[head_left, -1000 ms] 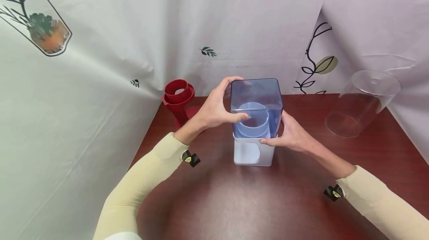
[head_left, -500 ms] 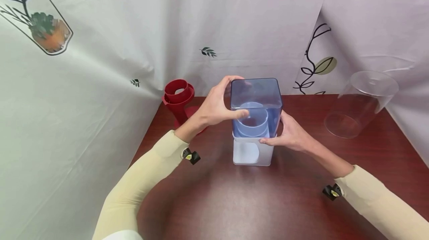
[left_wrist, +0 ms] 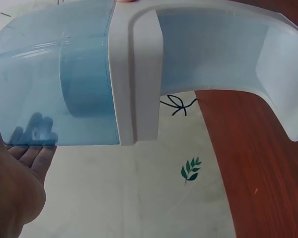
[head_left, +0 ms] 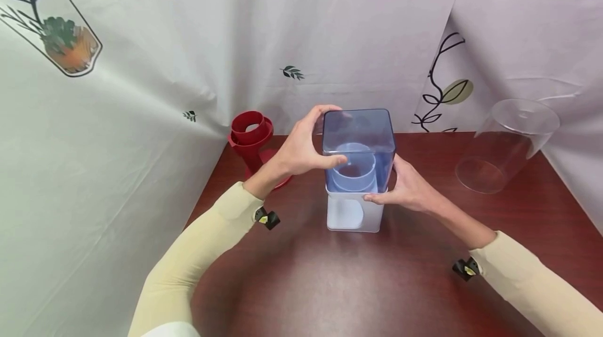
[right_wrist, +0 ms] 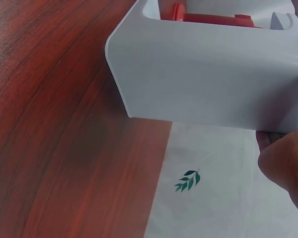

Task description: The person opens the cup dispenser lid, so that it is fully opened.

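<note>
A translucent blue, square-cornered cover sits on a white stand with a rounded opening in its front, upright on the table. Through the blue walls a round collar shows inside. My left hand grips the cover's left side, thumb across the front and fingers behind; in the left wrist view those fingers show at the cover's edge. My right hand holds the white stand at its upper right, the thumb lying just under the seam. Most of the right fingers are hidden behind it.
A red stand with a ring-shaped top is at the back left, partly behind my left arm. A clear, open cylinder stands at the back right. Printed white sheeting hangs along the rear and sides of the dark red wooden table.
</note>
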The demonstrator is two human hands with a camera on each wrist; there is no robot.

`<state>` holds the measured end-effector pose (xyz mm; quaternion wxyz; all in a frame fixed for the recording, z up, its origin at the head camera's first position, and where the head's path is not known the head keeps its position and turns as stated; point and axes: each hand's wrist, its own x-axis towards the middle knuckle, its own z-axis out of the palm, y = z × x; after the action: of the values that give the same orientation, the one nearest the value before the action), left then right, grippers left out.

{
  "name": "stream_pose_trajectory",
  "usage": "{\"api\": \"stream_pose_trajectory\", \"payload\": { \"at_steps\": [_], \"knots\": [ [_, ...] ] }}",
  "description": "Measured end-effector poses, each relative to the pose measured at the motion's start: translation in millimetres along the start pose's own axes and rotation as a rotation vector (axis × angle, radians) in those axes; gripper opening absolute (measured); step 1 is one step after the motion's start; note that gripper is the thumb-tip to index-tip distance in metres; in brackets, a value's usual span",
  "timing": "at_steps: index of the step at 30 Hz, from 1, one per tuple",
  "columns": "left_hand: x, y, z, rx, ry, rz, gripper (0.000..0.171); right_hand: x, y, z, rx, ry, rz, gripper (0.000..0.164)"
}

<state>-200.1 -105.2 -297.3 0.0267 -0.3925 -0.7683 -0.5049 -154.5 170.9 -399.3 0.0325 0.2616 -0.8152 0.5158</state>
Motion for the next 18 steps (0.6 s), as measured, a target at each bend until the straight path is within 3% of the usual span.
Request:
{"api": "stream_pose_trajectory", "payload": {
  "at_steps": [7, 15, 18],
  "knots": [
    [1.9, 0.3, 0.6, 0.016, -0.012, 0.005, 0.086, 0, 0, -1, 0.03, -0.015, 0.004, 0.096],
    [10.4, -0.2, -4.0, -0.056, -0.015, -0.08, 0.076, 0, 1, -1, 0.004, 0.014, -0.006, 0.097],
    [11.2, -0.4, -4.1, -0.045, -0.02, -0.071, 0.078, 1, 0, 0, 0.018, 0.007, -0.008, 0.097]
  ]
}}
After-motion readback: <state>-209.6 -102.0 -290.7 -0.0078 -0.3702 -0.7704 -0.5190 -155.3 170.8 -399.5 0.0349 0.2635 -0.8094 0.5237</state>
